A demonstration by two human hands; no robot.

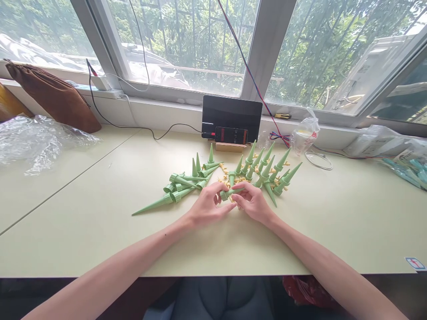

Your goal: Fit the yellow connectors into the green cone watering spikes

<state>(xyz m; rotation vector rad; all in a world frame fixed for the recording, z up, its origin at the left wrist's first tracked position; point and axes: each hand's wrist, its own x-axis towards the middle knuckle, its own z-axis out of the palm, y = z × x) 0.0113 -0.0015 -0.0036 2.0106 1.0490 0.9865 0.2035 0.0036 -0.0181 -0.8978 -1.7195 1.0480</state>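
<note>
Between my hands, low over the table, is a green plastic watering spike (227, 194) lying nearly level. Its wide collared end is at my left hand (211, 202), whose fingers are closed on it. My right hand (252, 201) pinches the tapered part, hiding the tip. Just left of my hands lies a loose pile of green spikes (183, 180), some on their sides and a few upright. To the right, several spikes with collars (267, 171) stand or lean, with small yellow-tan valve pieces (238, 180) scattered among and behind them.
A black tablet (232, 114) and a phone (231, 135) lean at the window ledge. Clear plastic wrapping (43, 138) and a brown pouch (55, 98) are at left. On the right are a bagged cup (304, 133), a coiled white cable (319, 161) and plastic packets (410, 164).
</note>
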